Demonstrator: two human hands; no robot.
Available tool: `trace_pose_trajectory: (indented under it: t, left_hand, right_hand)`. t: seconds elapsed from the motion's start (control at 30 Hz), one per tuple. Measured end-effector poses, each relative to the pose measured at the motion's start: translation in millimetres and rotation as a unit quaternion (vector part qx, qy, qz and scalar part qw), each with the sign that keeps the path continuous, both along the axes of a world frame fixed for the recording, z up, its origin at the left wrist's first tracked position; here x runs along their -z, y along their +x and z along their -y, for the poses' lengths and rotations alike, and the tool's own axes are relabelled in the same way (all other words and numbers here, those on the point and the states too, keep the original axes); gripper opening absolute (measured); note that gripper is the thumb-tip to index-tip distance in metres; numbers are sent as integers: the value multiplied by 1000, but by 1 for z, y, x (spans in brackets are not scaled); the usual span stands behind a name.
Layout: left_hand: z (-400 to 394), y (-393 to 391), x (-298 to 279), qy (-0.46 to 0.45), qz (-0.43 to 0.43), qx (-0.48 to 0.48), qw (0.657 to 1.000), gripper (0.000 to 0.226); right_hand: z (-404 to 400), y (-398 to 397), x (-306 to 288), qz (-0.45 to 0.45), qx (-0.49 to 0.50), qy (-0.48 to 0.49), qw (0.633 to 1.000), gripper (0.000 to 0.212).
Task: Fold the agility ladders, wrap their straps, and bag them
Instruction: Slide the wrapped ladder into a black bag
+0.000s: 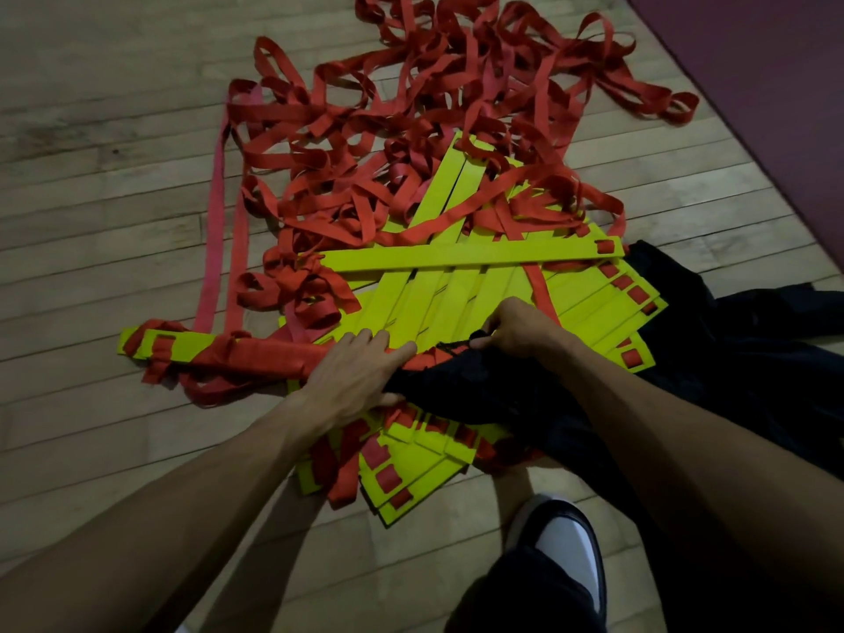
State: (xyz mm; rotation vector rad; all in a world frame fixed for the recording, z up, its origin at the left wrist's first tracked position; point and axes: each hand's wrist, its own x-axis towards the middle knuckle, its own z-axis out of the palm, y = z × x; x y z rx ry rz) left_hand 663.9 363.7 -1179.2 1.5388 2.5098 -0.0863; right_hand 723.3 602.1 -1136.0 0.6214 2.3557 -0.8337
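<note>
A shoe (564, 548) sits at the bottom of the frame, just below both forearms. The left hand (354, 381) lies spread, fingers fairly straight, pressing on a strap-wrapped bundle of rungs (228, 351) whose long axis runs left to right across mid-frame. The right hand (520, 331) pinches the drawstring edge of the black bag (479, 386), which lies immediately right of the left hand's fingertips. The bundle's near end meets the bag's mouth, so bagging probably means sliding it rightward. Loose yellow rungs (470, 258) and tangled red straps (411, 130) spread toward the top centre.
</note>
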Motion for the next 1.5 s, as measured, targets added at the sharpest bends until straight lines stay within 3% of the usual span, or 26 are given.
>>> trace_pose_trajectory:
  t: [0.2,0.3,0.4,0.47,0.5,0.67,0.77,0.83,0.93,1.0,1.1,1.2,1.3,1.4,1.5]
  left_hand:
    - [-10,9,-4,42,-33,37,998,73]
    - [-35,19,-13,86,-43,44,994,61]
    - [-43,16,-11,158,61,-21,985,64]
    - [-37,8,-7,146,146,-59,977,64]
    - [-30,3,-6,133,149,-65,978,62]
    - [20,-24,5,41,26,-86,995,86]
    - [42,-32,11,24,-18,-101,994,66]
    - [40,-33,9,31,-34,-69,997,55]
    - [19,-24,-1,113,36,-68,991,59]
    - [2,-18,-10,161,133,-148,967,79]
    - [-8,-16,-10,119,214,-162,956,109]
    - [-5,-16,0,50,245,-94,964,90]
    - [-2,-26,5,37,275,-116,954,69]
    - [1,-32,1,60,311,-124,940,55]
    - [2,-35,-6,59,329,-182,925,39]
  right_hand:
    - [20,-14,1,-119,39,-16,992,31]
    - [40,-28,-1,-176,71,-46,981,31]
    - [44,-31,-3,-220,88,-47,970,24]
    - [40,-23,2,-219,70,-43,972,25]
    - [39,-19,5,-214,64,-38,974,24]
    - [37,-12,17,-232,25,16,972,23]
    - [44,-11,18,-263,-30,80,961,23]
    - [53,-12,16,-290,-51,69,953,20]
    - [65,-17,10,-321,-39,22,946,18]
    - [63,-17,7,-328,8,2,945,18]
    - [55,-10,7,-317,20,-19,948,12]
    - [56,0,15,-299,-16,-17,954,9]
    - [59,6,22,-355,38,9,934,9]
    - [51,10,22,-421,100,93,897,5]
    - [42,17,19,-418,161,73,891,20]
